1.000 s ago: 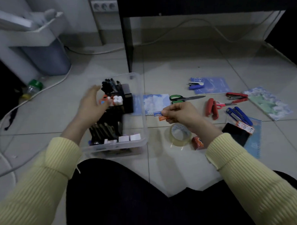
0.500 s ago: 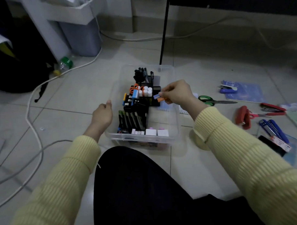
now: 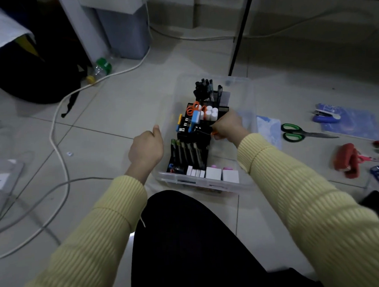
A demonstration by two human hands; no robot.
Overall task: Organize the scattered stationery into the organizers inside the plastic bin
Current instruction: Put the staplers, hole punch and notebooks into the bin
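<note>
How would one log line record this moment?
right hand pinches orange item over black organizer | left hand curled beside plastic bin | green scissors on floor

No legible text in view. Green label on the bottle (image 3: 103, 65), far left: too blurred. Print on the blue cover (image 3: 353, 121), far right: unreadable. Items in the plastic bin (image 3: 207, 182) and the small orange item (image 3: 214, 133) pinched in the right hand (image 3: 226, 127): no readable markings.

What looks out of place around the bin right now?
Nothing spilled or damaged. Green scissors and a blue stapler lie loose on the floor beside the plastic bin; a bottle lies tipped.
</note>
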